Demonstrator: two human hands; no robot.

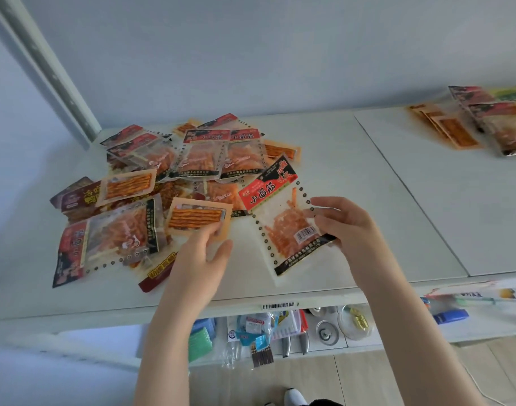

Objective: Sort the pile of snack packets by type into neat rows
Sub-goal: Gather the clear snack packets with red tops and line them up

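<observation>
Two packets held over the table, one per hand.
The red-topped clear packet (283,221) was pinched at its three o'clock edge by the right hand (340,225); the small orange packet (196,218) was pinched at its six o'clock edge by the left hand (202,250). The unsorted pile (163,171) was noted at ten o'clock on the white table (353,171), and the sorted packets (473,121) at two o'clock.

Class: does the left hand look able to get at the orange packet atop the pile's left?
Probably yes: the orange packet lies uncovered, but the left hand holds a second orange packet.
</observation>
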